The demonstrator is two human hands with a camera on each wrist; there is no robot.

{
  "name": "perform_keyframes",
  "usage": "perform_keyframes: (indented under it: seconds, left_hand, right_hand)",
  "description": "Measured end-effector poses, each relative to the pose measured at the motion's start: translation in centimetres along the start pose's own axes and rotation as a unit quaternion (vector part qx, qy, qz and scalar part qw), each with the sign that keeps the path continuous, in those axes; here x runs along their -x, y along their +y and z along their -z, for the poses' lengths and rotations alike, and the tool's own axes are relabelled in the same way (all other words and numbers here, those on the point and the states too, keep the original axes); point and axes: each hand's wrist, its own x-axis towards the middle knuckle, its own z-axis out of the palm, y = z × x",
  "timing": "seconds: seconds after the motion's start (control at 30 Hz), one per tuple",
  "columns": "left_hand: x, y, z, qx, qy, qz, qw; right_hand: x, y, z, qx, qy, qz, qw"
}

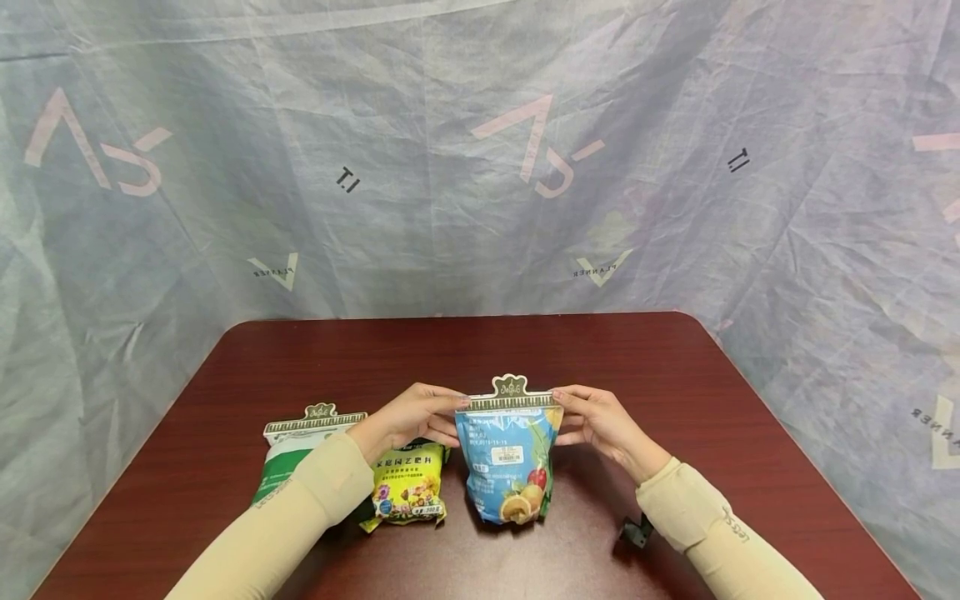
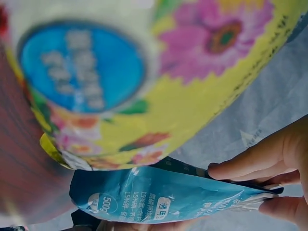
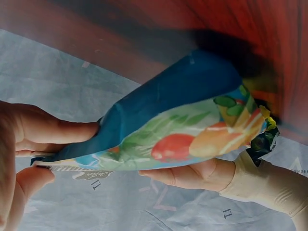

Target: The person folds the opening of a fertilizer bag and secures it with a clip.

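Observation:
A blue fertilizer bag [image 1: 504, 475] with fruit printed on it stands upright at the middle of the table, a clip [image 1: 512, 400] with a piano-key pattern and a small crest along its top edge. My left hand [image 1: 420, 414] pinches the bag's top left corner between thumb and fingers. At the top right corner, my right hand [image 1: 603, 425] grips it the same way. In the right wrist view, the bag [image 3: 178, 130] bulges toward its base and narrows at the pinched top.
A yellow flower-printed fertilizer bag [image 1: 411, 483] stands left of the blue one. Farther left, a green and white bag [image 1: 288, 454] with a similar clip [image 1: 318, 419] is partly behind my left sleeve. A small black object [image 1: 636, 532] lies by my right sleeve on the dark red table [image 1: 585, 350].

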Motion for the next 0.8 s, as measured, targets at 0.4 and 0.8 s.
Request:
perform_keyframes:
  seconds: [0.4, 0.8]
  left_hand:
    - [-0.4, -0.4, 0.1, -0.012, 0.001, 0.016, 0.9998]
    - [-0.9, -0.8, 0.1, -0.022, 0.002, 0.036, 0.9991]
  right_hand:
    - [-0.3, 1.1, 0.7, -0.01, -0.023, -0.004, 1.0]
    - [-0.7, 2.0, 1.1, -0.018, -0.028, -0.021, 0.999]
